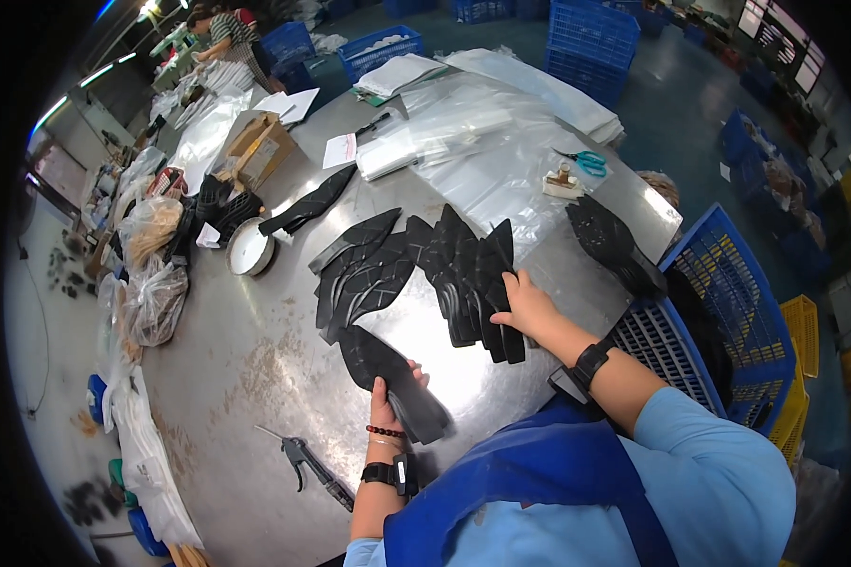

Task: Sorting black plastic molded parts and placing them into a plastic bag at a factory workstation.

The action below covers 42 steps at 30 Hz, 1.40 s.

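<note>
My left hand (388, 408) is closed around the side of a black shoe sole (378, 354), held tilted over the metal table, its pointed end away from me. More black shoe soles (369, 274) lie overlapped in a pile just beyond it. To their right, another overlapping row of black soles (454, 274) is fanned out. My right hand (529, 307) grips the right edge of that row, thumb and fingers on the outermost sole; some fingertips are hidden. Further right, a separate stack of soles (610, 246) rests near the table edge.
An air blow gun (312, 470) lies near my left forearm. Clear plastic bags (482, 161), teal scissors (591, 164) and a bulldog clip (563, 180) are at the back. A white bowl (251, 248) and cardboard box (258, 151) stand left. Blue crates (728, 283) adjoin the right edge.
</note>
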Each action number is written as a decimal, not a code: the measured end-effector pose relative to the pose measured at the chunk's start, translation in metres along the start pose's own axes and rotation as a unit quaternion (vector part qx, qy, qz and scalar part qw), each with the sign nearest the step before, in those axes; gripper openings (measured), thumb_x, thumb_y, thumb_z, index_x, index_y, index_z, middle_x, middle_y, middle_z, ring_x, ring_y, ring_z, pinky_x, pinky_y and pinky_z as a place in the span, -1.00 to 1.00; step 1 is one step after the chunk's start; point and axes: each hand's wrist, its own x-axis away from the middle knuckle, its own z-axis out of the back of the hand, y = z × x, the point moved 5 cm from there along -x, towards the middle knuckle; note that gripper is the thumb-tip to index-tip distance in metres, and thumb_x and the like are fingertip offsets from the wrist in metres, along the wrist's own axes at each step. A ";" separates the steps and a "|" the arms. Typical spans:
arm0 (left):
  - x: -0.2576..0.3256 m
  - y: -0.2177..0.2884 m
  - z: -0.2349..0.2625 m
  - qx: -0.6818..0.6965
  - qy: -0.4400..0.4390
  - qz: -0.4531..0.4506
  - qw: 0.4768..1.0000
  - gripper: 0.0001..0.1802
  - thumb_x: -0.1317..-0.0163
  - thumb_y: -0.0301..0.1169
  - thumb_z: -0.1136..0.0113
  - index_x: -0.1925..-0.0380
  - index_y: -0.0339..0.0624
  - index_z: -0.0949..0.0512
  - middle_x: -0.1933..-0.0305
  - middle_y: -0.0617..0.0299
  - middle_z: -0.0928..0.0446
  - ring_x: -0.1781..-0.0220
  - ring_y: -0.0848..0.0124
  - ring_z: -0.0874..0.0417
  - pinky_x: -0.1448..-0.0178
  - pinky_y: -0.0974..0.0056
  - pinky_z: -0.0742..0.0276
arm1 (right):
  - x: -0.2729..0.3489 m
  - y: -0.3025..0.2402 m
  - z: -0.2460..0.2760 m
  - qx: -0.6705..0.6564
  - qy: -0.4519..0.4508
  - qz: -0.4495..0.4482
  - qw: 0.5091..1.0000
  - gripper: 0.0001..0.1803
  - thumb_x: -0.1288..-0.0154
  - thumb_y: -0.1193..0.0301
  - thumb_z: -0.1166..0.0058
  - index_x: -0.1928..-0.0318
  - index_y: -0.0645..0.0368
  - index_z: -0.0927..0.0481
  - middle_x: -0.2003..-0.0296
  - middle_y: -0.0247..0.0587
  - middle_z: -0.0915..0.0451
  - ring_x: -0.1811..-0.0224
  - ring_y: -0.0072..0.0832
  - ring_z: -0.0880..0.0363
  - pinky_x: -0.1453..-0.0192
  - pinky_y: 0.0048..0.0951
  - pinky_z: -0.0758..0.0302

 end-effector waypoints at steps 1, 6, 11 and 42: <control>-0.001 0.000 -0.002 0.009 -0.021 0.011 1.000 -0.16 -0.13 0.13 -0.29 -0.15 -0.39 -0.37 -0.01 0.04 -0.55 -0.10 0.17 -0.55 -0.30 0.15 -0.45 | -0.001 -0.004 0.005 -0.033 0.018 0.015 0.999 -0.03 -0.05 0.17 -0.35 -0.40 0.19 -0.14 -0.03 0.16 -0.38 0.09 0.12 -0.56 -0.01 -0.10 -0.56; -0.001 0.000 -0.002 0.001 -0.008 0.019 1.000 -0.16 -0.12 0.12 -0.30 -0.15 -0.38 -0.37 -0.01 0.04 -0.55 -0.10 0.16 -0.53 -0.28 0.15 -0.46 | -0.022 -0.003 0.014 -0.010 0.075 0.066 0.995 -0.26 -0.25 0.36 -0.07 -0.41 0.16 -0.13 -0.02 0.17 -0.37 0.22 0.14 -0.60 0.12 -0.04 -0.60; 0.000 0.001 -0.003 0.034 -0.019 0.037 0.999 -0.17 -0.13 0.11 -0.30 -0.15 -0.38 -0.38 -0.01 0.02 -0.55 -0.07 0.16 -0.56 -0.29 0.13 -0.46 | -0.035 -0.035 0.014 -0.027 0.052 0.002 0.998 -0.33 -0.16 0.25 -0.27 -0.26 0.13 -0.35 -0.05 0.06 -0.36 0.12 0.09 -0.59 0.05 -0.05 -0.57; -0.012 0.003 -0.044 0.069 -0.147 0.011 0.987 0.06 0.10 0.03 -0.52 -0.32 -0.28 -0.24 -0.30 0.06 -0.40 -0.30 0.09 -0.44 -0.36 -0.05 -0.41 | -0.032 -0.113 0.046 -0.215 0.126 0.130 0.960 -0.32 -0.17 0.24 -0.26 -0.27 0.13 -0.35 0.17 -0.13 -0.63 0.17 -0.16 -0.64 0.12 -0.22 -0.55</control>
